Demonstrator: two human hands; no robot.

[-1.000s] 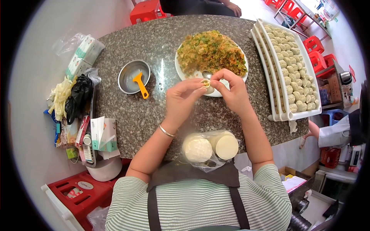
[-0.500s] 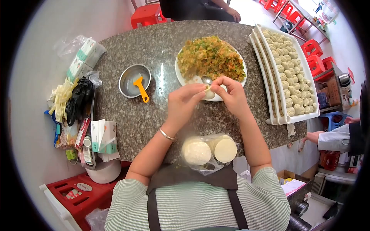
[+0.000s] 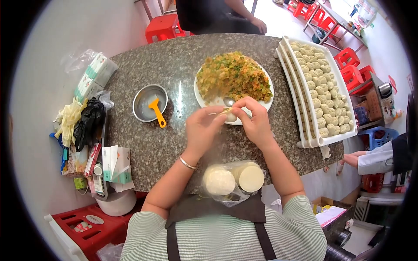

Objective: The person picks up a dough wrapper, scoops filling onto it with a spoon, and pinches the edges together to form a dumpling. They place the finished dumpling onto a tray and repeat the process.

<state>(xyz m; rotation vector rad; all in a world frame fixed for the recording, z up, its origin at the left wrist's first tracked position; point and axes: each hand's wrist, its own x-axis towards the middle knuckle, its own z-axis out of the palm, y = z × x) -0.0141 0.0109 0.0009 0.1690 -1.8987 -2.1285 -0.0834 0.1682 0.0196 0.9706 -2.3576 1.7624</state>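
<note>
Between my two hands, over the near rim of the plate, is a small pale dumpling [image 3: 230,115] with some filling showing at its top. My left hand [image 3: 203,130] has its thumb and fingers closed on the dumpling's left side. The fingertips of my right hand [image 3: 254,119] pinch its right edge. A white plate [image 3: 200,101] carries a heap of chopped orange and green filling [image 3: 233,76], and a metal spoon [image 3: 229,101] rests in its near side. Closer to my body, two stacks of round dough wrappers [image 3: 220,181] sit in a clear plastic bag [image 3: 228,198].
Stacked white trays [image 3: 324,140] at the right hold rows of pleated dumplings [image 3: 322,87]. A metal bowl [image 3: 141,102] with an orange-handled scraper [image 3: 156,111] stands left. Tissue packs [image 3: 93,76], gloves and bags line the left edge. Across the table [image 3: 143,56] is another person [image 3: 213,17].
The view has shifted, so the table sits slightly lower in it. My fingers have moved a little along the dumpling's edge, which both hands still hold.
</note>
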